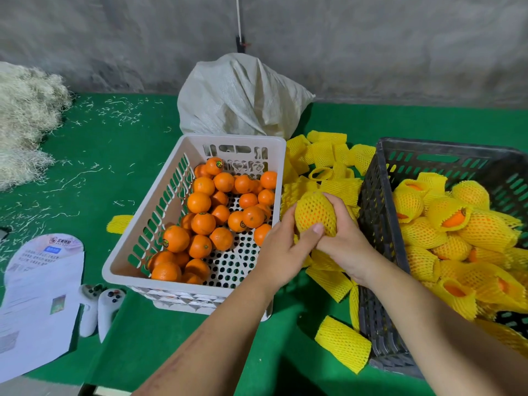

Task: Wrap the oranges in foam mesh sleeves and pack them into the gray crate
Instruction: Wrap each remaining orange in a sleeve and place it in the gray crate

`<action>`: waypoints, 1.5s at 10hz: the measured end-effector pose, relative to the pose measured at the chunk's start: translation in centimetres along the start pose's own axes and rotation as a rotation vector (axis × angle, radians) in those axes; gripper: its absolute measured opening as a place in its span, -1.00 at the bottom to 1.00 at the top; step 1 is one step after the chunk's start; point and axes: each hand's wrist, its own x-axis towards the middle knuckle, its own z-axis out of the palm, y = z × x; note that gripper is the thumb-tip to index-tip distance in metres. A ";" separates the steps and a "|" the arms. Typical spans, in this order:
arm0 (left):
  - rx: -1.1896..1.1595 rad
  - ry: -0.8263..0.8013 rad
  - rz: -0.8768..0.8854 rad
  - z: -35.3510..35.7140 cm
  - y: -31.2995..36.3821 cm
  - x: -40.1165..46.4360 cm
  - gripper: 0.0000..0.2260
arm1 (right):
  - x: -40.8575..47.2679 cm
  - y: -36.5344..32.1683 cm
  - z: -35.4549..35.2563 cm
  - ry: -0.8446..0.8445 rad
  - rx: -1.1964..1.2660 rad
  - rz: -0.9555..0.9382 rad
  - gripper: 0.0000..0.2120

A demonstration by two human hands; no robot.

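Between the two crates I hold an orange in a yellow foam mesh sleeve point(314, 210). My left hand point(285, 247) grips it from the left with the thumb across its lower front. My right hand point(347, 238) grips it from below and from the right. A white crate point(160, 195) to the left holds several bare oranges point(203, 223). The gray crate point(377, 224) on the right holds several sleeved oranges point(454, 238). Loose yellow sleeves point(328, 158) lie on the green table between and behind the crates.
A white woven sack point(240, 95) stands behind the white crate. Pale straw-like filler point(25, 118) is piled at the far left. Printed paper sheets point(37, 295) and two white controllers point(100, 307) lie at the front left. One sleeve point(343, 342) lies near the gray crate's front corner.
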 end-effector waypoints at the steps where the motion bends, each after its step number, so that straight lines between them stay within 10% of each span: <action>1: -0.137 0.084 -0.047 0.5 0.4 0.1 -0.46 | -0.2 -0.3 0.0 -0.007 0.265 0.061 -0.42; 4: -0.194 -0.107 -0.031 -0.9 0.6 -0.5 -0.36 | -1.3 -1.3 -0.7 0.052 0.374 0.079 -0.14; 6: 0.046 0.063 -0.105 -6.1 -3.1 1.6 -0.59 | -1.6 -4.3 -9.9 0.547 0.116 -0.127 -0.67; 8: 0.289 -0.187 -0.458 -6.4 -6.6 3.7 -0.52 | 1.6 -4.2 -19.0 0.948 -0.519 -0.016 -0.35; 10: 0.764 -0.367 -0.377 -5.5 -9.3 5.8 -0.52 | 6.0 -3.0 -20.6 0.459 -0.551 0.245 -0.12; 12: 1.071 -0.513 -0.509 -5.8 -12.9 7.0 -0.26 | 7.1 -0.6 -18.7 0.363 -1.022 0.158 -0.26; 14: 1.111 -0.199 -0.342 -5.1 -12.5 8.5 -0.16 | 8.5 -1.7 -13.1 0.319 -0.910 -0.045 -0.21; 15: 1.039 -0.154 -0.406 -5.6 -12.5 9.5 -0.13 | 8.5 0.3 -10.3 0.174 -1.391 0.006 -0.08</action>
